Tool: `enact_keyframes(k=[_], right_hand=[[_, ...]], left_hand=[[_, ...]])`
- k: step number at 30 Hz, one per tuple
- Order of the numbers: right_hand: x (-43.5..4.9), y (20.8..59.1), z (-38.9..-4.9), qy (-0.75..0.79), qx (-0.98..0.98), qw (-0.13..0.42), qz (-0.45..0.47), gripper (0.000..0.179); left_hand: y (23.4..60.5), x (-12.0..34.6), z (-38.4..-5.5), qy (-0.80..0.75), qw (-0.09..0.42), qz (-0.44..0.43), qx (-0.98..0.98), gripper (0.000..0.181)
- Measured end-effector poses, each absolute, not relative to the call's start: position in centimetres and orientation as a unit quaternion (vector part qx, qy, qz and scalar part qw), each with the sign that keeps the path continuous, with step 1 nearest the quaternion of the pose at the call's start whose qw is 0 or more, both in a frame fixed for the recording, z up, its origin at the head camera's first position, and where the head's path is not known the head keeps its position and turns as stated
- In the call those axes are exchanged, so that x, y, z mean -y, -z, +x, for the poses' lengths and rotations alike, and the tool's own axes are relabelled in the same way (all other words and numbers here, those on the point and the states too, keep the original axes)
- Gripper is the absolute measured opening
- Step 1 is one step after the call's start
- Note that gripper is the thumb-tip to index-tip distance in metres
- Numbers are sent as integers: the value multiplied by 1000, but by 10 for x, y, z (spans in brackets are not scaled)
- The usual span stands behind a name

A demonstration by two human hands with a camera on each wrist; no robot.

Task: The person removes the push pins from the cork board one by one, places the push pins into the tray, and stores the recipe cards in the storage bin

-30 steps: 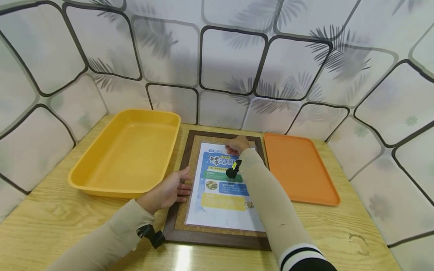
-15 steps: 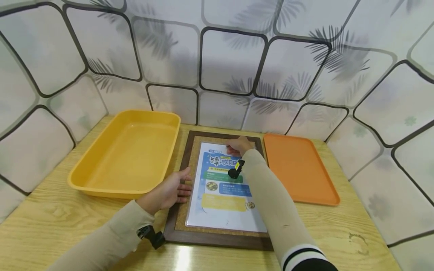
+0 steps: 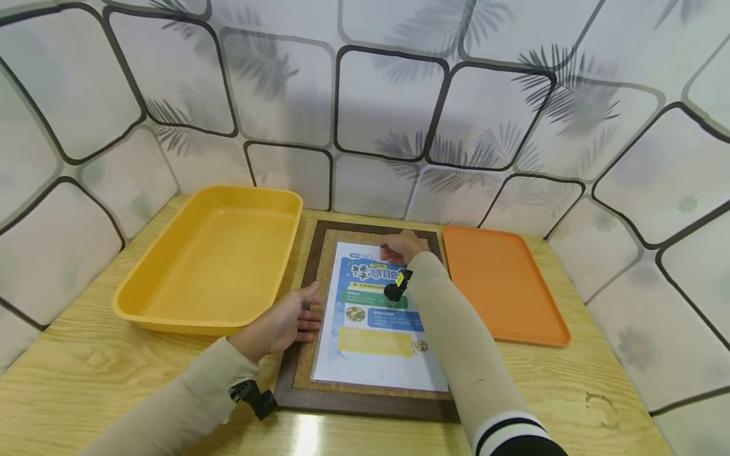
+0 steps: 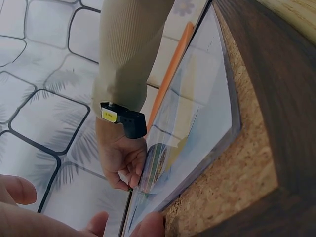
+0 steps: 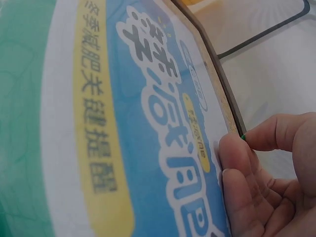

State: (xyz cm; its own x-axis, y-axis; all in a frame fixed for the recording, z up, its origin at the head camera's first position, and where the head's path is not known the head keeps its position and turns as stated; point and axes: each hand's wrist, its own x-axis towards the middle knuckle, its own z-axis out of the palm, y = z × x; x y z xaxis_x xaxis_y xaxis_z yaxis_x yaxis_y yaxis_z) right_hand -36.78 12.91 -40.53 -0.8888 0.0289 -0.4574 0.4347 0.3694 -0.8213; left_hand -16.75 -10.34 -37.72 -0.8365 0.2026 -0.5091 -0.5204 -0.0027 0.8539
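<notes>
A framed cork board [image 3: 331, 253] lies on the table with a printed poster [image 3: 379, 373] in a clear sleeve on it. At the poster's top edge my right hand [image 3: 401, 246] pinches a small green push pin [image 5: 243, 137] between thumb and index finger; most of the pin is hidden. Its other fingers are curled against the sheet, as the right wrist view shows. My left hand [image 3: 285, 323] rests with relaxed, spread fingers on the left side of the board, fingertips [image 4: 150, 226] right at the poster's left edge.
A deep yellow tub [image 3: 211, 323] stands to the left of the board, close to the left forearm. To the right lies a flat orange tray [image 3: 507, 285]. Behind the wooden table [image 3: 570, 392] rises a patterned wall [image 3: 388, 101].
</notes>
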Motion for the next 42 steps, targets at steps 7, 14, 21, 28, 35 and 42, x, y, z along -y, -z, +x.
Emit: enact_keyframes(k=[7, 14, 21, 28, 35, 42], right_hand=[[-131, 400, -364, 550, -800, 195, 141, 25], [-132, 398, -361, 560, -793, 199, 136, 25], [-134, 396, -358, 582, -776, 199, 137, 23], [-137, 394, -357, 605, -759, 199, 133, 23], [-142, 391, -356, 632, -739, 197, 126, 23], [-149, 388, -354, 641, -735, 190, 112, 21]], left_hand=[[377, 103, -168, -698, 259, -120, -657, 64], [378, 102, -168, -698, 257, -126, -656, 63], [379, 102, -168, -698, 254, -122, -658, 62], [378, 102, -169, -697, 256, -126, -658, 64], [376, 102, -168, -695, 263, -131, -656, 67], [376, 100, -169, -687, 262, -117, -667, 60]])
